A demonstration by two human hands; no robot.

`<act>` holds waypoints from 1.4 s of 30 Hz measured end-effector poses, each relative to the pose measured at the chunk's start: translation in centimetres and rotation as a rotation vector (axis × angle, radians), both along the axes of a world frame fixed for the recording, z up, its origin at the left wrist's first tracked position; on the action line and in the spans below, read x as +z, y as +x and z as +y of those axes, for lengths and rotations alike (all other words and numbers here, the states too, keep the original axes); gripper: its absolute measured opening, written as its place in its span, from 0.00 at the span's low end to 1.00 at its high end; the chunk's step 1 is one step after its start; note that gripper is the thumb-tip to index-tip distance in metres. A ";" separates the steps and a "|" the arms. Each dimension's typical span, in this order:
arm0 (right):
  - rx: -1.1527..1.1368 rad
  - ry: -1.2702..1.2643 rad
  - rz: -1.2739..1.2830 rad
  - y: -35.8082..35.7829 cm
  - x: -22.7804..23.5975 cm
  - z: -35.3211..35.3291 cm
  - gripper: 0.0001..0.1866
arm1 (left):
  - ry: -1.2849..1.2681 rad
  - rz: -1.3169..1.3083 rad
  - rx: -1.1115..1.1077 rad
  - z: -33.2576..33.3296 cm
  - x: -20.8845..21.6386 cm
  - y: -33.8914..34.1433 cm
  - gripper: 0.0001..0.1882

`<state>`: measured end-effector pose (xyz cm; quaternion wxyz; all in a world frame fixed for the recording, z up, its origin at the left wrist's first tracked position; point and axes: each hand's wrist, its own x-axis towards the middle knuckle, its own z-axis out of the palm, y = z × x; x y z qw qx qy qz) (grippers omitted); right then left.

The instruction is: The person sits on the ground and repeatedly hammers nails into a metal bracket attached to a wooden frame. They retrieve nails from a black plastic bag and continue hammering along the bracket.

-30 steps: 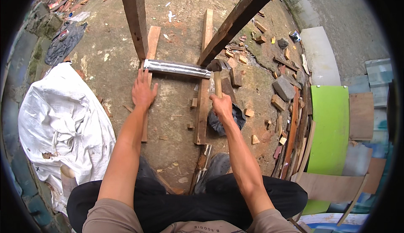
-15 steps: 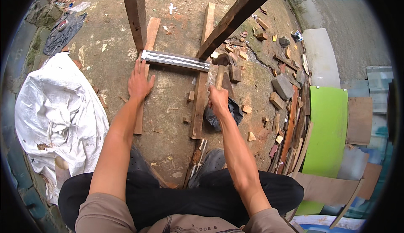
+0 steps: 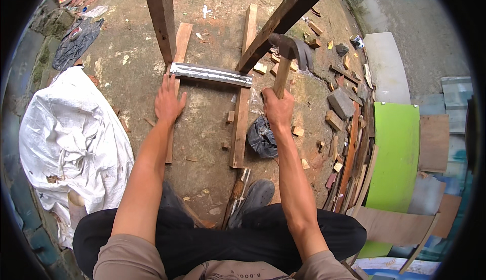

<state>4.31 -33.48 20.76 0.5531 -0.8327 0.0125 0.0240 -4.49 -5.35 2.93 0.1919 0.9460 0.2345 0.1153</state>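
My right hand [image 3: 278, 107] grips the wooden handle of a claw hammer [image 3: 282, 76], its dark head raised beside the right slanting post [image 3: 289, 23]. With fingers stretched out, my left hand [image 3: 169, 103] lies against the left end of a crosspiece [image 3: 212, 74] streaked with white and dark paint. The crosspiece spans between the feet of the right post and the left post [image 3: 161, 24]. Under these run two lengthwise boards, a left board [image 3: 183, 42] and a right board [image 3: 239, 133]. My fingertips partly hide the left joint.
A white sack [image 3: 76, 143] lies on the left. A crumpled black bag [image 3: 262, 138] is below my right hand. Wood offcuts, a grey block [image 3: 340, 103] and stacked planks [image 3: 349, 153] lie to the right, beside a green panel [image 3: 392, 153].
My right hand has lifted the hammer up and to the right, away from the crosspiece's right end. My left hand stays at the left end.
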 end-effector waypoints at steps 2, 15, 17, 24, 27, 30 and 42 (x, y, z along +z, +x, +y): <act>-0.008 0.263 -0.106 0.2 6.3 1.4 0.11 | 0.003 0.000 -0.006 -0.1 -0.1 0.2 0.44; -0.074 -0.324 0.400 -2.0 -9.4 -2.5 0.20 | 0.028 0.036 -0.007 -0.1 0.2 0.2 0.45; -0.059 -0.381 0.312 -2.7 -10.2 -3.0 0.19 | 0.026 0.042 -0.008 -0.4 0.5 0.3 0.45; -0.009 -0.371 0.360 -1.1 -8.3 -1.7 0.19 | -0.002 0.022 -0.005 -0.3 0.3 0.3 0.44; -0.025 -0.184 0.142 -0.1 -3.4 -0.7 0.17 | 0.004 0.006 -0.010 -0.2 0.3 0.3 0.44; -0.022 0.143 -0.119 0.9 1.4 0.0 0.16 | 0.013 -0.001 -0.014 -0.1 -0.3 0.0 0.45; -0.034 -0.394 0.394 -0.9 -9.5 -3.2 0.19 | 0.017 0.010 -0.015 0.2 0.0 0.1 0.44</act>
